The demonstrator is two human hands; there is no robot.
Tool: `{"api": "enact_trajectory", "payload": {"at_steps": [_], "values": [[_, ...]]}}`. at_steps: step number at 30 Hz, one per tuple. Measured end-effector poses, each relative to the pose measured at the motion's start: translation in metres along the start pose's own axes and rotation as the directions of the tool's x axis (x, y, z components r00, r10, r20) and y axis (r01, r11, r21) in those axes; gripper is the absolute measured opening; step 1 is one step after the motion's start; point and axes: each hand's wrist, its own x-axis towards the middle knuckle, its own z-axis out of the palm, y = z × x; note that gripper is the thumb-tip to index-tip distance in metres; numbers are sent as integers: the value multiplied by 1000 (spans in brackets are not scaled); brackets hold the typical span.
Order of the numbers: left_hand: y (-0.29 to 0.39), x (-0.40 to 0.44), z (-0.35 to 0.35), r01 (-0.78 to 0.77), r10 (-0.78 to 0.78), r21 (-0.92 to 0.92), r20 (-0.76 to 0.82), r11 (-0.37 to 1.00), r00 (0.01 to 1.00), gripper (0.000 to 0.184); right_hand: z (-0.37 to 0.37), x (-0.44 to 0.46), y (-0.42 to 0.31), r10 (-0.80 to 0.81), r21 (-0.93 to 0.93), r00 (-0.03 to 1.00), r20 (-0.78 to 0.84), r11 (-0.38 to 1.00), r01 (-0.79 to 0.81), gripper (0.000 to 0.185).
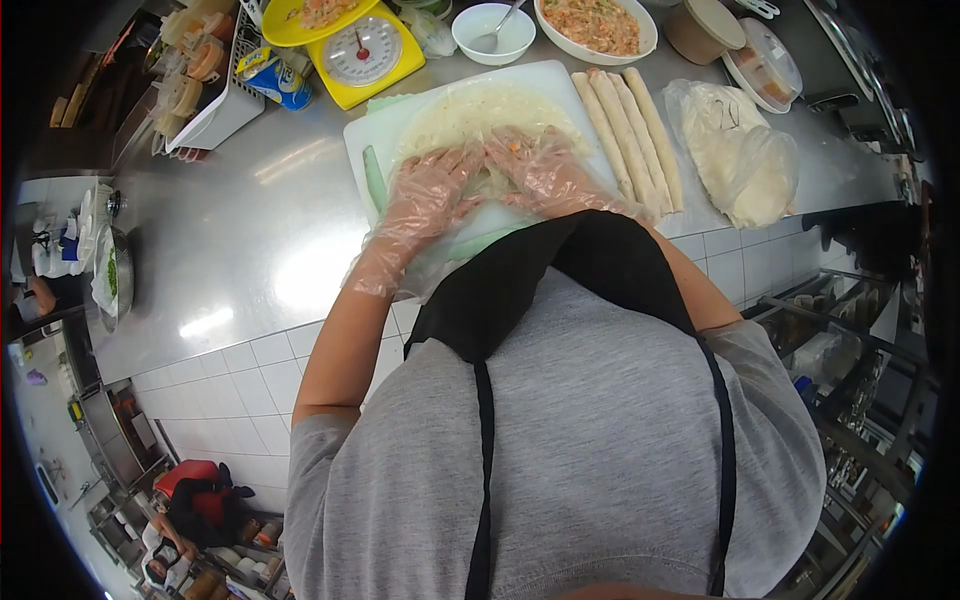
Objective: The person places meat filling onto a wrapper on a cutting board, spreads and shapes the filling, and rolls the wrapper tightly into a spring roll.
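A white cutting board [555,75] lies on the steel counter, with a thin, pale, round wrapper sheet [480,108] spread over it. Both my hands wear loose clear plastic gloves. At the wrapper's near side, my left hand [437,185] has its fingers curled over the edge. Close beside it, my right hand [540,170] grips the same edge with bent fingers. A bit of orange filling [513,147] shows by the right fingers; most of what lies under the hands is hidden. Several long pale rolls [630,140] rest side by side just right of the board.
A yellow scale [385,75] carries a yellow plate of filling at the back. Nearby stand a white bowl with a spoon [490,43], a bowl of orange filling [600,30] and a blue can [275,80]. A plastic bag of pale wrappers [735,160] lies right. Another person [165,545] appears lower left.
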Motion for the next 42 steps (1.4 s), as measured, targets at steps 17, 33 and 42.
{"api": "enact_trajectory", "payload": {"at_steps": [17, 33, 42], "values": [[-31, -9, 18, -93, 66, -136, -197, 986, 978, 54, 24, -10, 31, -163, 0, 867, -472, 983, 184, 55], [-26, -8, 3, 84, -76, 19, -273, 996, 959, 51, 13, -2, 69, 6, 265, 806, -592, 946, 188, 14], [-13, 18, 4, 209, -227, 207, 64, 956, 972, 73, 14, 12, 76, 68, 238, 933, -354, 971, 20, 15]]}}
